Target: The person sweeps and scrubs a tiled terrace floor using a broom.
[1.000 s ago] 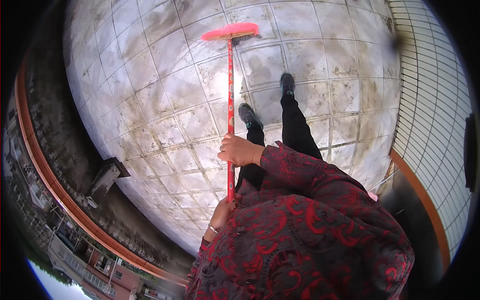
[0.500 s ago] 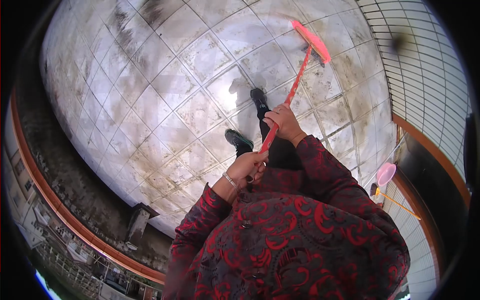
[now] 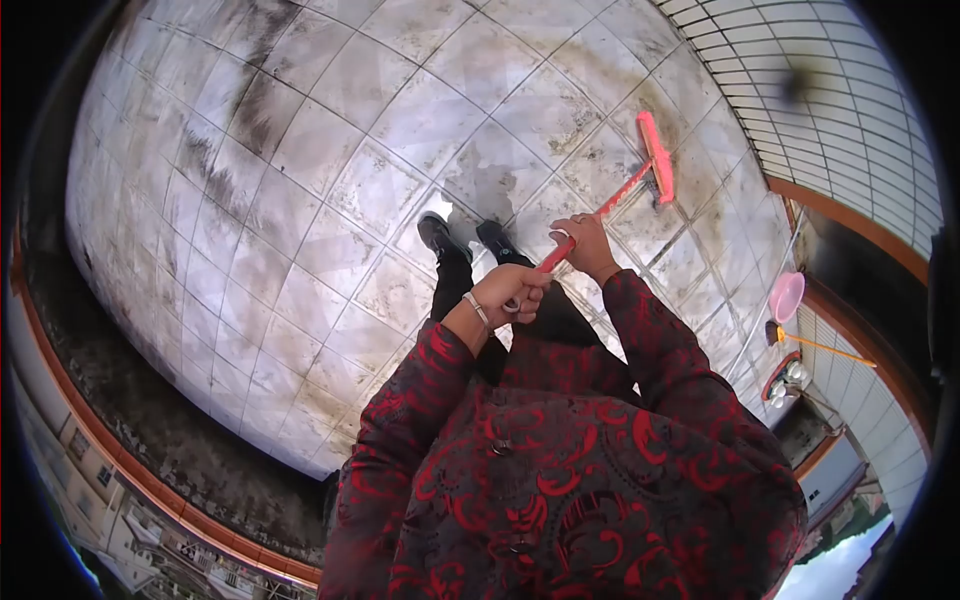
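A red broom (image 3: 655,158) with a wide pinkish-red head rests on the tiled floor (image 3: 330,180), ahead of me and to the right. Its patterned handle slants back toward my body. My left hand (image 3: 510,292), a band on its wrist, is wrapped around the handle's near end, close to my waist. Farther up the handle, my right hand (image 3: 586,246) grips it with the fingers curled round. Both of my dark shoes (image 3: 495,238) stand on the floor just left of the handle.
A white tiled wall (image 3: 800,90) runs along the right. A pink basin (image 3: 786,296) and a small brush with a yellow handle (image 3: 830,349) are by a doorway there. A low wall with an orange-brown edge (image 3: 130,465) curves along the left. Dark stains mark the floor.
The broom head has moved nearer to me and slightly right, and its handle slants more to the right. My left foot has stepped forward, and the view has shifted. Both hands keep their grip.
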Demonstrator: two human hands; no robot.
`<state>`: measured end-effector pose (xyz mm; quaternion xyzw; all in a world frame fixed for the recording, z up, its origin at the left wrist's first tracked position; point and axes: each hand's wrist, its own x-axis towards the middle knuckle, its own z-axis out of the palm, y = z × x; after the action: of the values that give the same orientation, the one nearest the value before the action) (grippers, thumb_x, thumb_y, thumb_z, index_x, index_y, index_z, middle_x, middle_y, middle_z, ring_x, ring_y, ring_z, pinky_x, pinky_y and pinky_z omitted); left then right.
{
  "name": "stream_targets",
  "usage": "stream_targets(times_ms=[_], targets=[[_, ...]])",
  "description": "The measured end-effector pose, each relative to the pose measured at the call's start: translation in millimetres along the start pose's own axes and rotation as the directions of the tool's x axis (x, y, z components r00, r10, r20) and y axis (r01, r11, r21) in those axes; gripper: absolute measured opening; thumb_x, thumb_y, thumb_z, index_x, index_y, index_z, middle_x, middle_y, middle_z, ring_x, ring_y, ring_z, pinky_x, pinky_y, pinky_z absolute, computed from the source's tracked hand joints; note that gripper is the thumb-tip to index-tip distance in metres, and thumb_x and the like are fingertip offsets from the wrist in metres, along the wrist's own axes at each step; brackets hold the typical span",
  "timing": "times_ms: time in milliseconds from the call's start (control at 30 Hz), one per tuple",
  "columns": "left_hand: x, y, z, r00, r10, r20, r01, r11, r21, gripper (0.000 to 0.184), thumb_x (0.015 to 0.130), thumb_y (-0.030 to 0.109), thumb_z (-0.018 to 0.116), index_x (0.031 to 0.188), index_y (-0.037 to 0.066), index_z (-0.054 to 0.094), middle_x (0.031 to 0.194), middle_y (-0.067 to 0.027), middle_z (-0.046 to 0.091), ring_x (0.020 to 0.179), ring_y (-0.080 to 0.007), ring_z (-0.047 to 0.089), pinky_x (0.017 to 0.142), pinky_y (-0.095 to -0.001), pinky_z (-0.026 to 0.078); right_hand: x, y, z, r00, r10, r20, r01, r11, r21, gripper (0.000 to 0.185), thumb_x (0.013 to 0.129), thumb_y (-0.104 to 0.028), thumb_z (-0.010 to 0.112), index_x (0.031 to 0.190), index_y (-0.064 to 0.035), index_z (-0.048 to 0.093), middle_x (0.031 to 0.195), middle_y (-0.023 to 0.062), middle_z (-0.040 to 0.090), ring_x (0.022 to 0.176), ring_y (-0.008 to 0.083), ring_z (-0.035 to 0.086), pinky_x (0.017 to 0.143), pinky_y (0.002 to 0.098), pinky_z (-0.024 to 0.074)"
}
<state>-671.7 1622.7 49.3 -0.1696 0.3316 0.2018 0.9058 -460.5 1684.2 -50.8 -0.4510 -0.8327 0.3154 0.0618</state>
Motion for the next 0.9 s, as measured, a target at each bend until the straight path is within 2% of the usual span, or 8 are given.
stream_targets(times_ms=[100,200,367,500,600,700,833,900], targets=[[-33,27,-15,0.995,0.091,-0.037,-0.092,0.995,-0.025,0.015,0.089,0.016,0.053,0.086,0.001,0.052,0.057,0.0028,0.043,0.04,-0.0069,0.035,0.04,-0.0238,0.027,56,-23,7,0.994,-0.082,0.072,0.08,0.997,0.018,0.009,0.076,-0.019,0.066,0.082,-0.0132,0.064,0.069,0.0049,0.056,0.077,0.0252,0.054,0.076,0.0366,0.0378],[-82,49,-38,0.97,0.237,-0.048,-0.242,0.959,-0.149,0.016,0.088,0.018,0.055,0.085,0.002,0.052,0.057,0.0029,0.043,0.041,-0.0072,0.034,0.041,-0.0238,0.028,125,-68,28,0.966,-0.259,0.02,0.258,0.964,0.062,0.009,0.064,-0.011,0.064,0.071,-0.0129,0.059,0.066,0.0056,0.056,0.075,0.0272,0.055,0.075,0.038,0.0389],[-176,56,-96,0.856,0.501,-0.132,-0.509,0.769,-0.386,0.02,0.092,0.015,0.045,0.098,-0.002,0.054,0.057,0.003,0.04,0.038,-0.007,0.032,0.041,-0.0249,0.028,228,-184,87,0.839,-0.513,0.18,0.495,0.858,0.139,0.011,0.06,-0.018,0.068,0.065,-0.0142,0.059,0.063,0.0034,0.056,0.072,0.0247,0.056,0.076,0.0371,0.0382],[-225,53,-103,0.81,0.544,-0.219,-0.583,0.712,-0.391,0.012,0.091,0.012,0.046,0.095,0.001,0.051,0.055,0.0032,0.039,0.037,-0.008,0.032,0.038,-0.0241,0.027,260,-252,117,0.741,-0.658,0.134,0.633,0.752,0.187,0.011,0.064,-0.019,0.066,0.063,-0.0142,0.056,0.064,0.0022,0.056,0.073,0.0235,0.056,0.077,0.0355,0.0388],[-238,58,-94,0.858,0.422,-0.294,-0.488,0.848,-0.205,0.008,0.087,0.013,0.051,0.088,0.006,0.048,0.053,0.0025,0.039,0.036,-0.0099,0.033,0.035,-0.0252,0.028,254,-263,115,0.74,-0.665,0.1,0.62,0.733,0.279,0.014,0.069,-0.022,0.065,0.065,-0.0135,0.055,0.066,0.0024,0.056,0.075,0.0236,0.055,0.077,0.0357,0.0389],[-235,69,-86,0.879,0.326,-0.348,-0.351,0.936,-0.01,0.01,0.084,0.011,0.055,0.087,0.006,0.047,0.053,0.0011,0.04,0.036,-0.0103,0.035,0.035,-0.0246,0.029,236,-248,97,0.813,-0.58,0.038,0.554,0.793,0.253,0.017,0.073,-0.024,0.064,0.064,-0.0135,0.054,0.065,0.002,0.055,0.073,0.0234,0.054,0.077,0.0355,0.0379],[-205,105,-65,0.926,0.194,-0.324,-0.132,0.97,0.205,0.011,0.083,0.01,0.057,0.086,0.007,0.048,0.053,0.0006,0.042,0.035,-0.0106,0.036,0.034,-0.0241,0.029,204,-198,59,0.934,-0.357,-0.007,0.35,0.912,0.214,0.017,0.074,-0.025,0.064,0.069,-0.0125,0.055,0.066,0.0032,0.055,0.073,0.0237,0.054,0.076,0.0353,0.0371],[-178,133,-41,0.961,0.045,-0.273,0.011,0.98,0.2,0.011,0.083,0.01,0.058,0.084,0.007,0.048,0.052,0.0006,0.042,0.034,-0.0108,0.036,0.033,-0.0247,0.029,186,-160,43,0.971,-0.225,-0.077,0.235,0.961,0.144,0.017,0.075,-0.026,0.065,0.07,-0.0118,0.057,0.066,0.0036,0.054,0.073,0.0237,0.053,0.076,0.0363,0.0366]])
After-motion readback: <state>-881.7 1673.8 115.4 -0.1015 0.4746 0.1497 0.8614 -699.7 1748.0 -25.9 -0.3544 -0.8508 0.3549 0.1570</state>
